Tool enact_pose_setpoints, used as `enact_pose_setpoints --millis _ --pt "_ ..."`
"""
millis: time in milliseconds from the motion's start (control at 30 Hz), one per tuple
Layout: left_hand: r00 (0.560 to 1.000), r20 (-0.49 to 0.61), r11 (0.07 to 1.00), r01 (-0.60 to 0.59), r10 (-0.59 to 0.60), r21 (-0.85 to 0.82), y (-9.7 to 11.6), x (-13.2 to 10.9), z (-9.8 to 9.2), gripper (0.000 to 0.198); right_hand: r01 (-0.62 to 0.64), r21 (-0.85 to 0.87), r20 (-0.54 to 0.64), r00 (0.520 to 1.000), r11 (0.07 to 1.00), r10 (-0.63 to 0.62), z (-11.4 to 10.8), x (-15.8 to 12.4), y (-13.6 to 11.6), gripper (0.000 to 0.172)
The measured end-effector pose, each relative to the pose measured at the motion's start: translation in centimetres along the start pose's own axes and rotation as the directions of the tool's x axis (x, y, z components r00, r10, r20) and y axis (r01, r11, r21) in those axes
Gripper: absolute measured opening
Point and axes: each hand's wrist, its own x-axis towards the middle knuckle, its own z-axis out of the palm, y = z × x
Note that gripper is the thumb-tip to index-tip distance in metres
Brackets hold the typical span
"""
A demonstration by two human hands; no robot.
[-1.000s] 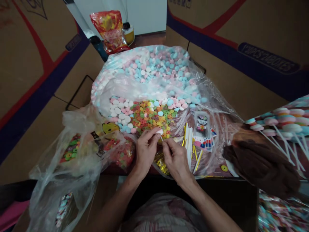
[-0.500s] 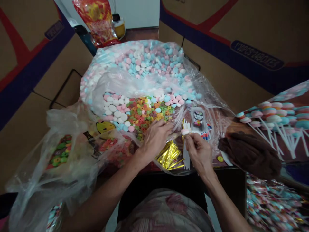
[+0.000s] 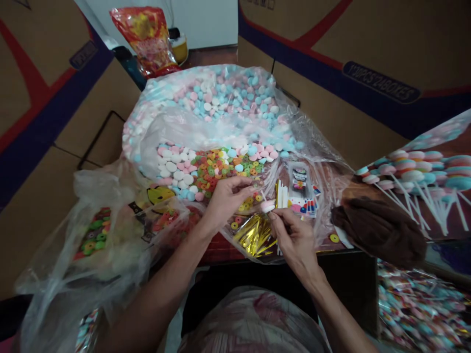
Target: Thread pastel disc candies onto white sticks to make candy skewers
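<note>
We see the left hand (image 3: 226, 198) low over the loose ring candies (image 3: 217, 169), fingers curled and tips drawn together. We cannot tell if a piece sits between the tips. The right hand (image 3: 294, 238) pinches a thin stick (image 3: 273, 214) between thumb and forefinger. A pink-and-white marshmallow (image 3: 268, 206) sits on the stick's top end, just beside the left fingertips. The ring candies lie at the mouth of a big clear bag (image 3: 172, 127) full of pastel marshmallows (image 3: 228, 95). Gold twist ties (image 3: 253, 236) lie under and between the two hands. A bundle of white sticks (image 3: 281, 193) stands just right of the marshmallow, with a small printed packet (image 3: 300, 180) next to it. We mark a brown cloth (image 3: 379, 228) to the right, and finished marshmallow pops (image 3: 412, 169) behind it. A second clear bag (image 3: 91, 235) with ring candies is at left. Cardboard boxes (image 3: 368, 44) stand on both sides, and a red snack bag (image 3: 147, 34) is at the back.
</note>
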Motion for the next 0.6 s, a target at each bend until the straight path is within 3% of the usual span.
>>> enact_pose_setpoints --millis 67,200,433,600 --pt "0.998 0.023 0.984 0.068 -0.065 -0.166 0.0 -0.5 -0.5 0.024 0.031 0.028 0.029 0.999 0.999 -0.032 0.4 0.0 -0.8 0.022" --pt "0.991 0.058 0.933 0.131 -0.118 -0.336 -0.3 -1.5 -1.2 0.029 0.057 0.004 0.067 0.996 0.998 -0.057 0.9 0.3 -2.0 0.022" --pt "0.988 0.018 0.905 0.148 -0.154 -0.398 -0.2 -2.4 -1.6 0.033 -0.007 0.068 0.124 0.992 0.998 -0.001 0.9 0.5 -1.6 0.025" --pt "0.97 0.046 0.84 0.231 -0.24 -0.491 -0.2 -2.6 -1.8 0.03 0.039 0.049 0.132 0.99 0.998 -0.045 1.1 0.6 -1.5 0.023"
